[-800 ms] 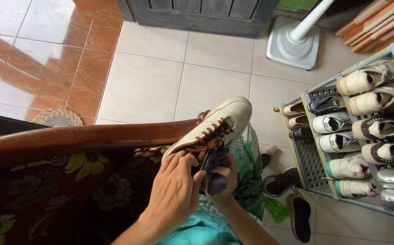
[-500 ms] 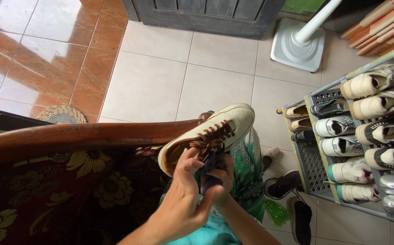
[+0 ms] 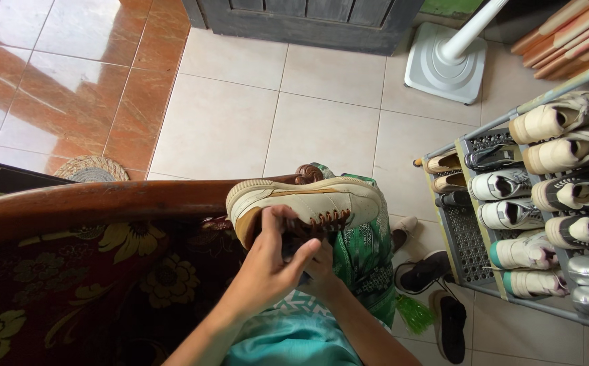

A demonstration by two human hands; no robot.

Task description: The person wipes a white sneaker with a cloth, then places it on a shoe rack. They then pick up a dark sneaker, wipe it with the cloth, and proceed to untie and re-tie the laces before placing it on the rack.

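While the head camera looks straight down, the left hand (image 3: 271, 261) grips the cream sneaker (image 3: 308, 203) at its heel end, fingers curled over the brown laces (image 3: 321, 220). The right hand (image 3: 321, 271) sits mostly hidden beneath; it seems to clutch the shoe's underside. The sneaker lies sideways over the lap, the shoe rack (image 3: 474, 237) at three o'clock, the wooden armrest (image 3: 105, 200) at nine.

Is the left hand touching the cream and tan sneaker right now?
Touching. The head view shows the left hand with its fingers curled over the sneaker near the brown laces, with no gap between them.
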